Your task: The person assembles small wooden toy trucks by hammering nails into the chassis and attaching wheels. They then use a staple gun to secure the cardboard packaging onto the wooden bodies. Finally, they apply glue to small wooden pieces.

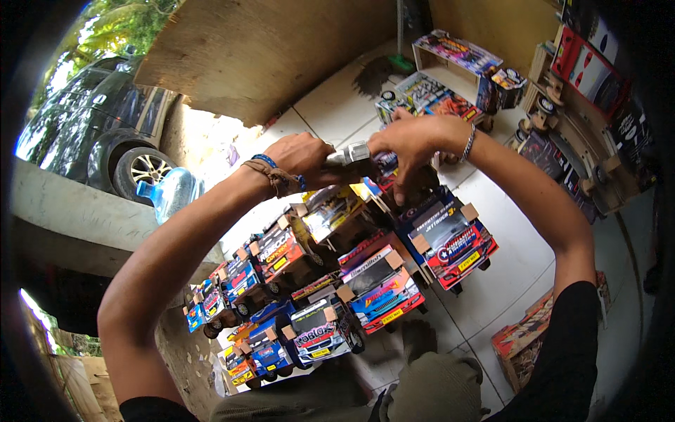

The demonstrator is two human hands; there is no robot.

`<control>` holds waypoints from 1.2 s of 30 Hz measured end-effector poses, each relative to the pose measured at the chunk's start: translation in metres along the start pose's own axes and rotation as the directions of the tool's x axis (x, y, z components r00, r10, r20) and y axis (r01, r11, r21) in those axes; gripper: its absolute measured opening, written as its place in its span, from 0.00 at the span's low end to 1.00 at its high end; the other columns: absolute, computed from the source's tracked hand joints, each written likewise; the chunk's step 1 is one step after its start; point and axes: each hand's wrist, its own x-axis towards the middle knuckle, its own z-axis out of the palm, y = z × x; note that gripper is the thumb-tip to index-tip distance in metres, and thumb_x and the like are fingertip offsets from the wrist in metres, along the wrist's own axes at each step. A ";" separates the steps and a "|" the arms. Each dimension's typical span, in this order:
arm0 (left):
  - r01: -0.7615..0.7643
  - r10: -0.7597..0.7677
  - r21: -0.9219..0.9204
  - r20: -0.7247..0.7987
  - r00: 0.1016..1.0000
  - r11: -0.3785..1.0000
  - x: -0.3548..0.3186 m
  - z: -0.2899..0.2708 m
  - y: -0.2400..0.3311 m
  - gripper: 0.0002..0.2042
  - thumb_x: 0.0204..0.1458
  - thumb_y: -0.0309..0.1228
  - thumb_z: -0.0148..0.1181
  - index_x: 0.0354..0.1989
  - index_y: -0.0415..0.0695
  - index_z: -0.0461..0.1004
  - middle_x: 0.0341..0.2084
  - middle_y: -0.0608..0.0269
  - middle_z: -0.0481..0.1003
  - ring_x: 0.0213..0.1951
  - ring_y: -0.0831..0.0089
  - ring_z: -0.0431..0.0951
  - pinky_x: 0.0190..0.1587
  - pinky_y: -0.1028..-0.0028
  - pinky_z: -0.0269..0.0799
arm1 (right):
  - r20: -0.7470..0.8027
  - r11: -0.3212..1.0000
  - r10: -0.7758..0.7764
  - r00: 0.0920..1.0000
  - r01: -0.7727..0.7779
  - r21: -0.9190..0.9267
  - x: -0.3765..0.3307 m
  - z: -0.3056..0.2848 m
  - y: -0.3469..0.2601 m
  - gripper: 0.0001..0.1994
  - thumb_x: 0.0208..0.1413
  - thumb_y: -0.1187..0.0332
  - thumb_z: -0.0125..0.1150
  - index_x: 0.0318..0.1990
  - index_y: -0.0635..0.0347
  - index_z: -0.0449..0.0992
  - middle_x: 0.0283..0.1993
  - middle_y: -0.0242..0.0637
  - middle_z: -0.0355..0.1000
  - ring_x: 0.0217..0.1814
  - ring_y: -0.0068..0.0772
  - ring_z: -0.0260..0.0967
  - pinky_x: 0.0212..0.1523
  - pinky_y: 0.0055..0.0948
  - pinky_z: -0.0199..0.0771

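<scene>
My left hand point(299, 156) is closed around the dark handle of a tool with a blocky silver metal head point(349, 153); its exact kind is unclear. Close beside that head, my right hand point(411, 144) bends downward over the toy trucks, thumb pointing down and fingers curled. What those fingers grip is hidden. Just below the right hand stands a blue and red toy truck point(457, 243) with printed panels. Left of it is a blue and orange toy truck point(383, 288), then a white one point(323, 330). A row behind includes an orange-fronted truck point(281, 250) and a yellow one point(334, 214).
More printed toy trucks point(429, 95) and an open printed box body point(460, 53) sit on the tiles by the wall. Wooden truck parts point(555, 141) are stacked at right. A printed piece point(524, 330) lies by my knee. At left are a water jug point(176, 193) and parked car point(105, 119).
</scene>
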 end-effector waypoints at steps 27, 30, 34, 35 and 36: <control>0.154 -0.148 -0.184 0.046 0.988 0.971 -0.073 0.024 -0.018 0.40 0.56 0.68 0.56 0.25 0.32 0.81 0.18 0.38 0.77 0.25 0.46 0.82 0.33 0.54 0.77 | -0.212 0.986 -0.163 0.964 0.149 -0.080 0.013 0.021 -0.052 0.51 0.39 0.36 0.76 0.68 0.59 0.68 0.63 0.43 0.73 0.61 0.42 0.74 0.72 0.48 0.46; 0.176 -0.163 -0.191 0.084 0.983 0.966 -0.068 0.025 -0.017 0.40 0.56 0.67 0.56 0.24 0.32 0.81 0.17 0.39 0.77 0.25 0.47 0.82 0.32 0.55 0.77 | -0.202 0.988 -0.148 0.968 0.136 -0.076 0.014 0.022 -0.051 0.50 0.39 0.36 0.76 0.66 0.59 0.69 0.62 0.43 0.74 0.61 0.42 0.74 0.71 0.49 0.47; 0.213 -0.184 -0.181 0.168 0.969 0.960 -0.064 0.024 -0.014 0.27 0.60 0.56 0.61 0.38 0.37 0.80 0.20 0.48 0.78 0.24 0.57 0.81 0.30 0.60 0.73 | -0.204 0.989 -0.138 0.969 0.123 -0.087 0.014 0.023 -0.050 0.49 0.39 0.37 0.76 0.65 0.59 0.70 0.60 0.43 0.75 0.60 0.43 0.74 0.71 0.49 0.48; 0.184 -0.148 -0.238 0.161 0.976 0.954 -0.064 0.023 -0.014 0.27 0.60 0.56 0.61 0.39 0.38 0.79 0.21 0.48 0.79 0.25 0.57 0.81 0.30 0.60 0.73 | -0.205 0.988 -0.137 0.969 0.120 -0.095 0.015 0.023 -0.050 0.48 0.39 0.37 0.77 0.64 0.59 0.70 0.60 0.43 0.75 0.60 0.43 0.74 0.71 0.49 0.48; 0.182 -0.140 -0.258 0.175 0.975 0.949 -0.064 0.022 -0.014 0.27 0.60 0.56 0.60 0.41 0.38 0.79 0.21 0.48 0.79 0.26 0.57 0.81 0.31 0.60 0.73 | -0.199 0.990 -0.132 0.971 0.118 -0.081 0.015 0.024 -0.049 0.48 0.38 0.37 0.77 0.64 0.58 0.70 0.59 0.42 0.75 0.60 0.43 0.74 0.71 0.49 0.48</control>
